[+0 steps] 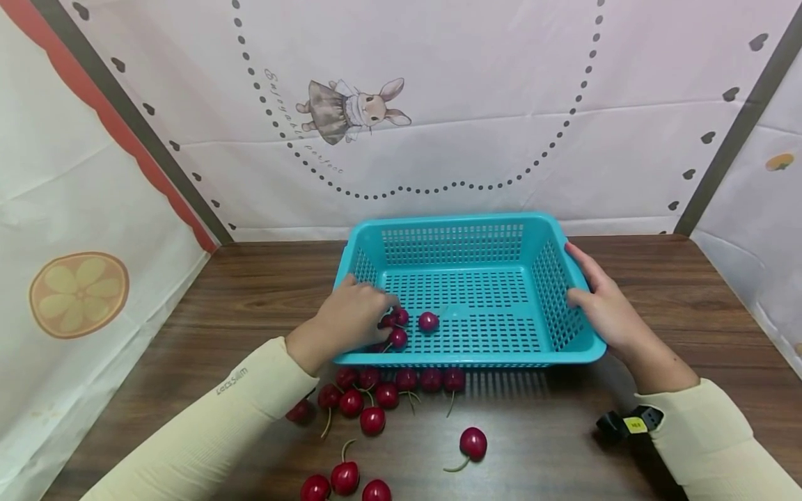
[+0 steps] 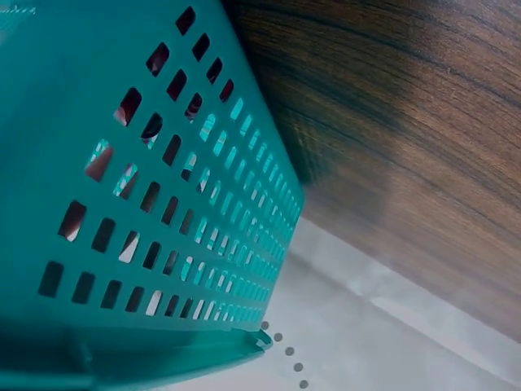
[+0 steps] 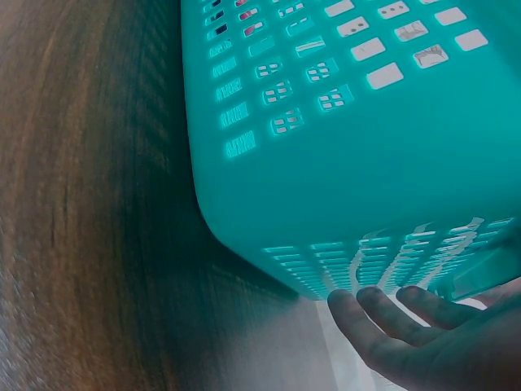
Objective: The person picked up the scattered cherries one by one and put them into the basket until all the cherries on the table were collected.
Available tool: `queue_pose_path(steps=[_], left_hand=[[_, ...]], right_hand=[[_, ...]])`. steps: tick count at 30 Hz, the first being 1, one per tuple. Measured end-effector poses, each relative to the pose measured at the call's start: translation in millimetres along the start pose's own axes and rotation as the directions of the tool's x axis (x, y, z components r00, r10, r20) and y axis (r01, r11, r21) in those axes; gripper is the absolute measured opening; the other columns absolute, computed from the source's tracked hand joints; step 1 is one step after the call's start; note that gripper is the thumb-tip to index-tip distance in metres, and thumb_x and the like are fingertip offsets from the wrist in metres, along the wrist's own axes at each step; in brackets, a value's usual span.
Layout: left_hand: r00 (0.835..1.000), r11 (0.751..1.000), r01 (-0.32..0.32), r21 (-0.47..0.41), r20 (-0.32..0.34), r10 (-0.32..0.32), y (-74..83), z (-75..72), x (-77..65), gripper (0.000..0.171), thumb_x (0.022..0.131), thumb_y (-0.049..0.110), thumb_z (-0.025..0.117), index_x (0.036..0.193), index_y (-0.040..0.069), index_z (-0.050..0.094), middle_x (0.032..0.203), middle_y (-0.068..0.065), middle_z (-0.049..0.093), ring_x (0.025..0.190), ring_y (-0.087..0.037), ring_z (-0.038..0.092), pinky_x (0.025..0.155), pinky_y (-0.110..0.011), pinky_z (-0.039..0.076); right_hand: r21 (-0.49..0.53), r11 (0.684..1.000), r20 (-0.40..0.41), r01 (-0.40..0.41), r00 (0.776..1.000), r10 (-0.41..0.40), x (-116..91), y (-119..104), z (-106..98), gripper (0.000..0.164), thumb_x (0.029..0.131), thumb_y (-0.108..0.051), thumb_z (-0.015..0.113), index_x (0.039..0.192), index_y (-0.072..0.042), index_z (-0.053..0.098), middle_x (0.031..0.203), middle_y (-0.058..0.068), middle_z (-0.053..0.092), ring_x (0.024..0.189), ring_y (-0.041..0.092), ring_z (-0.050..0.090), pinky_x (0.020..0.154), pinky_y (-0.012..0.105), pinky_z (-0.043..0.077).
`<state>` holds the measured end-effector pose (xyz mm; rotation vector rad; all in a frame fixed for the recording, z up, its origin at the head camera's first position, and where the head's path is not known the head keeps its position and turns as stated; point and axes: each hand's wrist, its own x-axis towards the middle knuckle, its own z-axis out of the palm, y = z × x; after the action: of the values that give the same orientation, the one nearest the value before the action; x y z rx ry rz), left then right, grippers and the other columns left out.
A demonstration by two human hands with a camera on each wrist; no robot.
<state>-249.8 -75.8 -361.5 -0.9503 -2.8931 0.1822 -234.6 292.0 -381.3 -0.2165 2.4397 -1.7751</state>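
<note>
A turquoise plastic basket [image 1: 464,359] with slotted walls stands on the wooden table. My left hand [image 1: 351,313] reaches over its near left corner, thumb and fingers curved around a few dark red cherries [image 1: 397,339] low inside. One more cherry [image 1: 429,321] lies just right of that hand on the basket floor. At the right end, my right hand [image 1: 604,309] grips the rim, thumb over the edge. Its other fingers [image 3: 391,326] lie along the outside wall in the right wrist view. The left wrist view shows the basket's slotted wall [image 2: 163,187] but not the left hand.
Several cherries [image 1: 372,421] with stems lie along the basket's near side. A single cherry [image 1: 473,444] lies nearer the front, and a few others [image 1: 344,478] sit at the front edge of view. A white printed cloth [image 1: 476,167] hangs behind the table.
</note>
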Motion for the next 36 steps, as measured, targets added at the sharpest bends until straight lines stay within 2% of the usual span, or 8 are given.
queue_pose_path(steps=[4, 7, 15, 19, 25, 30, 33, 36], left_hand=[[0.996, 0.993, 0.023, -0.117, -0.084, -0.033, -1.2, -3.7, -1.8, 0.026, 0.079, 0.038, 0.068, 0.099, 0.022, 0.07, 0.094, 0.004, 0.07, 0.091, -0.016, 0.058, 0.079, -0.038, 0.037], [0.982, 0.982, 0.04, -0.183, -0.177, -0.073, -3.8, -9.3, -6.0, 0.019, 0.082, 0.033, 0.064, 0.097, 0.022, 0.069, 0.096, 0.006, 0.069, 0.096, -0.015, 0.058, 0.08, -0.036, 0.038], [0.909, 0.972, 0.07, -0.225, -0.387, -0.155, -20.5, -22.2, -34.5, 0.013, 0.084, 0.027, 0.063, 0.094, 0.02, 0.068, 0.092, 0.005, 0.069, 0.084, -0.012, 0.057, 0.071, -0.03, 0.033], [0.877, 0.961, 0.112, -0.252, -0.43, -0.215, -30.9, -20.6, -55.9, 0.01, 0.083, 0.022, 0.064, 0.09, 0.017, 0.068, 0.084, 0.004, 0.068, 0.076, -0.011, 0.057, 0.069, -0.031, 0.034], [0.874, 0.92, 0.267, -0.287, -0.33, -0.356, -45.7, -7.1, -90.4, 0.01, 0.084, 0.021, 0.063, 0.089, 0.015, 0.068, 0.078, 0.002, 0.064, 0.071, -0.012, 0.054, 0.065, -0.03, 0.049], [0.886, 0.9, 0.342, -0.27, -0.228, -0.404, -53.0, 3.4, -115.0, 0.011, 0.085, 0.023, 0.062, 0.089, 0.016, 0.068, 0.072, 0.004, 0.059, 0.063, -0.01, 0.049, 0.055, -0.024, 0.044], [0.892, 0.877, 0.394, -0.273, -0.116, -0.437, -52.1, 7.1, -130.0, 0.013, 0.087, 0.028, 0.06, 0.09, 0.017, 0.068, 0.066, 0.006, 0.054, 0.058, -0.009, 0.045, 0.049, -0.022, 0.037], [0.879, 0.845, 0.465, -0.264, 0.027, -0.476, -48.6, 9.3, -144.8, 0.019, 0.088, 0.036, 0.058, 0.093, 0.02, 0.066, 0.061, 0.008, 0.051, 0.052, -0.008, 0.043, 0.046, -0.023, 0.035]], right_hand=[[-0.001, 1.0, -0.001, -0.002, 1.0, 0.002, 0.3, 0.4, 0.0, 0.076, 0.088, -0.001, 0.036, 0.148, -0.03, 0.001, 0.155, 0.011, 0.005, 0.133, 0.045, 0.022, 0.09, 0.067, 0.034], [-0.005, 1.0, -0.001, -0.006, 1.0, 0.006, 0.3, 0.5, 0.0, 0.075, 0.088, -0.001, 0.036, 0.148, -0.031, 0.0, 0.155, 0.011, 0.004, 0.132, 0.044, 0.022, 0.091, 0.067, 0.034], [-0.02, 1.0, 0.001, -0.011, 1.0, 0.011, -0.2, -0.9, -0.9, 0.075, 0.089, -0.002, 0.035, 0.148, -0.031, -0.001, 0.155, 0.012, 0.004, 0.132, 0.046, 0.022, 0.089, 0.067, 0.035], [-0.022, 1.0, 0.006, -0.017, 1.0, 0.017, -0.7, -1.4, -1.3, 0.075, 0.089, -0.001, 0.035, 0.148, -0.031, -0.001, 0.155, 0.011, 0.003, 0.133, 0.047, 0.021, 0.09, 0.067, 0.034], [-0.015, 1.0, 0.012, -0.016, 1.0, 0.016, -0.2, -1.2, -1.6, 0.075, 0.089, -0.002, 0.035, 0.148, -0.031, -0.001, 0.155, 0.012, 0.002, 0.133, 0.047, 0.02, 0.089, 0.067, 0.034], [-0.023, 1.0, 0.005, -0.011, 1.0, 0.011, -1.0, -2.8, -2.2, 0.073, 0.089, -0.004, 0.034, 0.148, -0.032, 0.001, 0.155, 0.012, 0.003, 0.132, 0.048, 0.021, 0.088, 0.067, 0.036], [-0.028, 1.0, 0.009, -0.011, 1.0, 0.011, -1.4, -3.0, -2.2, 0.073, 0.09, -0.005, 0.034, 0.148, -0.033, 0.001, 0.155, 0.013, 0.003, 0.131, 0.049, 0.021, 0.087, 0.068, 0.035], [-0.024, 1.0, 0.015, -0.011, 1.0, 0.011, -1.3, -3.1, -2.0, 0.073, 0.09, -0.005, 0.034, 0.147, -0.035, 0.001, 0.155, 0.013, 0.003, 0.132, 0.049, 0.021, 0.087, 0.068, 0.035]])
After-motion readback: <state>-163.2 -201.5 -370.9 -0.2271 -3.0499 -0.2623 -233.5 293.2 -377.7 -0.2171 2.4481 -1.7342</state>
